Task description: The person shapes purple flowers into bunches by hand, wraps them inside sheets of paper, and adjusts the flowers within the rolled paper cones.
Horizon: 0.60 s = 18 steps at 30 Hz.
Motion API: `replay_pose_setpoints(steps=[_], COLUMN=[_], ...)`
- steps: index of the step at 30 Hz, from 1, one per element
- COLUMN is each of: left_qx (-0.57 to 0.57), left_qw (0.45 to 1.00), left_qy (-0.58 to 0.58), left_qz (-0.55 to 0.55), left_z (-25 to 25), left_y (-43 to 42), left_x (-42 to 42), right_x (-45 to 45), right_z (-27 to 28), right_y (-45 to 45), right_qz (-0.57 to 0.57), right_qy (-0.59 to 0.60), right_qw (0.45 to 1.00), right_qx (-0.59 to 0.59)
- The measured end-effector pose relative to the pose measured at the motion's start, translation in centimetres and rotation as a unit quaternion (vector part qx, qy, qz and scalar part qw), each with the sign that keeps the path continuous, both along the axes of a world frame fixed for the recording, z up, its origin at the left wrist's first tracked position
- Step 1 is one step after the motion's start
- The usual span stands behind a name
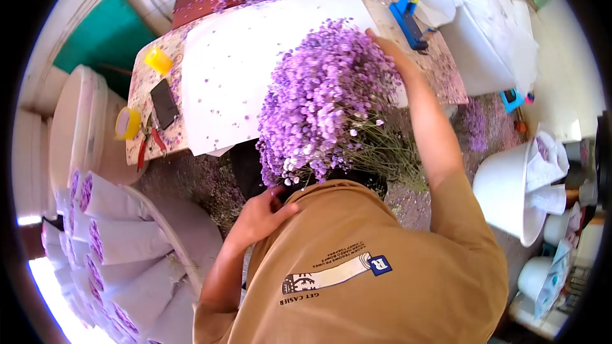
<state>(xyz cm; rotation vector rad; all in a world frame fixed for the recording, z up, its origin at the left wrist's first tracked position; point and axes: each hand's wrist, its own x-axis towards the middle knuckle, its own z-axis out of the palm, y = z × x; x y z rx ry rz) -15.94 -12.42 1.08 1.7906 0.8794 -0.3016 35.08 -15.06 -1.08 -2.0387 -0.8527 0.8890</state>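
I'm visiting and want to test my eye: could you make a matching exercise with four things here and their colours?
Things
1. Flower bunch
2. Tape dispenser
3. Smartphone
4. Large sheet

Colours
A. Black
B. White
C. Purple blossoms, greenish stems
D. Mostly blue

Right pairs: 1-C, 2-D, 3-A, 4-B

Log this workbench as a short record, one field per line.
Bunch: purple flowers, heads mostly toward the left, stems toward the lower right
Right hand: at the bunch's far right side, partly hidden
Left hand: near the bunch's lower left edge, by the tan shirt; grip unclear
Table, left: phone, red-handled pliers, two yellow rolls
Table, middle: white sheet
Table, right: blue dispenser
Lower left: wrapped bundles
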Motion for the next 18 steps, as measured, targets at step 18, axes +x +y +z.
replay_pose_setpoints(steps=[18], left_qx=[0.014], left_qw=[0.923], left_qy=[-0.37], left_qz=[-0.107], left_z=[-1.7], left_y=[-3.7], left_x=[10.4], right_x=[-9.9], right_z=[4.2], right_y=[-21.9], right_qz=[0.234], right_qy=[-0.291], right_qw=[0.909], right_qx=[0.186])
